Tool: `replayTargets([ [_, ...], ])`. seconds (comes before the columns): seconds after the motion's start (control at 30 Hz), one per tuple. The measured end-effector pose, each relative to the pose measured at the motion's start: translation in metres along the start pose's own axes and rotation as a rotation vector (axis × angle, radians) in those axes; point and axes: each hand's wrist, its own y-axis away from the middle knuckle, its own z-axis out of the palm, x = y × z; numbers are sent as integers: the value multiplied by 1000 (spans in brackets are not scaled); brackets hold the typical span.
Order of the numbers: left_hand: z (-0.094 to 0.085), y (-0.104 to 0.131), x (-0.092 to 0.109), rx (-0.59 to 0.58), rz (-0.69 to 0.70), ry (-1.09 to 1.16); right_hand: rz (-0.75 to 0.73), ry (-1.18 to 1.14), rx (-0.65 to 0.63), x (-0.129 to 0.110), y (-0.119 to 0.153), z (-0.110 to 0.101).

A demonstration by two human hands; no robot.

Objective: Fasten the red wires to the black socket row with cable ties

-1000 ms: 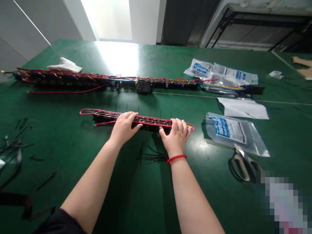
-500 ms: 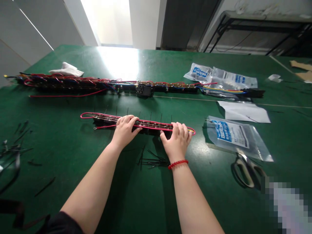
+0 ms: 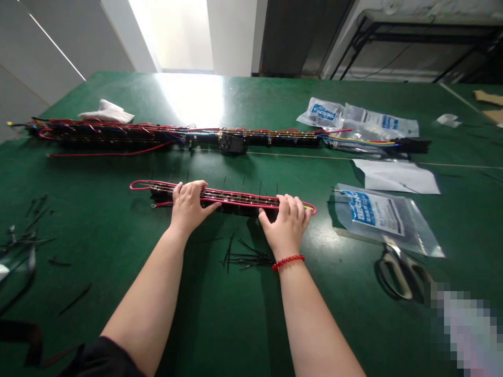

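A short black wiring assembly (image 3: 239,199) lies across the middle of the table, with red wire running along it and looping out at both ends. Thin black cable ties stick up from its far side. Towards its left part, my left hand (image 3: 189,205) has the fingers over the top and the thumb along the near side. My right hand (image 3: 287,219) grips the right end the same way, a red bead bracelet (image 3: 288,262) on its wrist. Loose black cable ties (image 3: 247,257) lie on the table just in front.
A longer wired assembly (image 3: 153,137) stretches across behind. On the right are a plastic bag (image 3: 387,217) with a blue label, white paper (image 3: 396,177) and scissors (image 3: 401,272). More bags (image 3: 379,123) sit farther back. Black scraps (image 3: 31,241) are scattered at left; a white cloth (image 3: 106,111) lies behind.
My left hand has slid left along the short wiring assembly. My right hand stays at its right end.
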Motion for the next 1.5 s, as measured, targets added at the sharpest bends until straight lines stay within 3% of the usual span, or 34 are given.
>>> replayTargets([
  [0.2,-1,-1,-1,-2,3,18,-2,-4,-22,-1,0,-1],
  [0.3,-7,0,-9,46,1,23,0,4,-21,-1,0,-2],
  [0.43,-14,1,-26,120,-106,7,0,3,-22,-1,0,-2],
  [0.9,-15,-1,-24,11,-148,-24,-6,16,-24,0,0,1],
  [1.13,-19,3,-45,317,-345,-40,-12,13,-19,1,0,0],
  [1.5,-16,1,-47,220,-364,-12,-6,-6,-24,0,1,0],
])
